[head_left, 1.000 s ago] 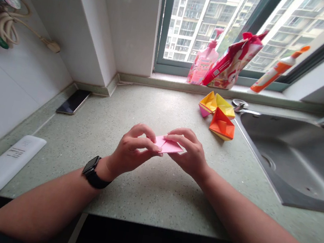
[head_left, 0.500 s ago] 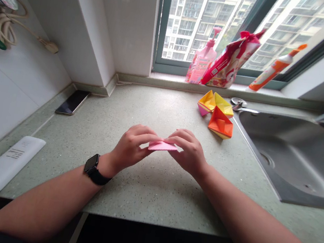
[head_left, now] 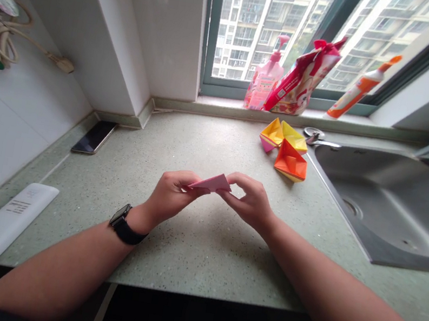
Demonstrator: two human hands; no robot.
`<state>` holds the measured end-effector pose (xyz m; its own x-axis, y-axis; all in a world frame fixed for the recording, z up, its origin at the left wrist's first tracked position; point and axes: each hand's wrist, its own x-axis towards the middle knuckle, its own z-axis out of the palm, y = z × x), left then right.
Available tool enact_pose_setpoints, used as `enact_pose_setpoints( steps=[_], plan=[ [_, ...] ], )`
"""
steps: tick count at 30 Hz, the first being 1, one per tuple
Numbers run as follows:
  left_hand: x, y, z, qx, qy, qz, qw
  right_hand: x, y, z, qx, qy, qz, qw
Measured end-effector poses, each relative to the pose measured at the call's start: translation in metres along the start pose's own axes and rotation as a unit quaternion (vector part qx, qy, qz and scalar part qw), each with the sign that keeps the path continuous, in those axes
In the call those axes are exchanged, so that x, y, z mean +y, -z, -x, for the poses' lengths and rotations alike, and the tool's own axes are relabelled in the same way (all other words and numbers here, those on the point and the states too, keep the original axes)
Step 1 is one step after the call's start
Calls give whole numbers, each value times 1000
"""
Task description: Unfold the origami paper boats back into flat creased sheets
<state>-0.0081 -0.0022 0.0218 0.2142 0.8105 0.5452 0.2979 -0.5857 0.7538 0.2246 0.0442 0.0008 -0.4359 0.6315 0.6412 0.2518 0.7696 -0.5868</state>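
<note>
A small piece of folded pink paper (head_left: 213, 183) is held between my two hands above the middle of the counter, its flat face tilted up. My left hand (head_left: 176, 191), with a black watch on the wrist, pinches its left end between thumb and fingers. At the right end, the thumb and index finger of my right hand (head_left: 248, 199) grip its edge. Folded paper boats in orange (head_left: 292, 161) and yellow (head_left: 293, 137) stand beyond my right hand, beside another in yellow and pink (head_left: 271, 135).
The steel sink (head_left: 379, 210) is at the right with its tap folded low. A phone (head_left: 94, 137) and a white power bank (head_left: 9, 219) with a cable lie at the left. A pump bottle (head_left: 264, 84), a red bag (head_left: 306, 80) and an orange-white bottle (head_left: 360, 91) line the windowsill.
The pink paper has turned between my hands, its right side now raised with a flat face showing. My fingers have shifted their grip. The view has moved slightly.
</note>
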Motion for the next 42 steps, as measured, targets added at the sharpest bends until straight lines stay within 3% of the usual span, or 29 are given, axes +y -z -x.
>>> enact_pose_setpoints(
  steps=[6, 9, 14, 20, 27, 36, 39, 42],
  plan=[
    [-1, 4, 1, -18, -13, -55, 998, -2, 1, -1, 16, 34, 24, 999],
    [-1, 4, 1, -12, 15, -17, 1000, -4, 1, -2, 15, 33, -5, 999],
    [-1, 0, 1, -16, 25, 40, 999, -7, 0, -3, -37, 7, -58, 998],
    [-6, 0, -1, -15, -34, -1, 999, -4, 2, -1, 7, 62, -11, 998],
    [-8, 0, 0, 10, -38, -9, 999, 1, 1, 1, -4, 73, 17, 997],
    [-10, 9, -2, -2, -157, -143, 977, 5, 4, 2, -3, 81, 118, 990],
    [-11, 10, 0, -5, -147, -146, 978, 8, 4, 3, -12, 66, 124, 990],
    [-11, 8, -1, 3, -72, -105, 992, 7, 5, 1, -20, 44, 92, 995]
  ],
)
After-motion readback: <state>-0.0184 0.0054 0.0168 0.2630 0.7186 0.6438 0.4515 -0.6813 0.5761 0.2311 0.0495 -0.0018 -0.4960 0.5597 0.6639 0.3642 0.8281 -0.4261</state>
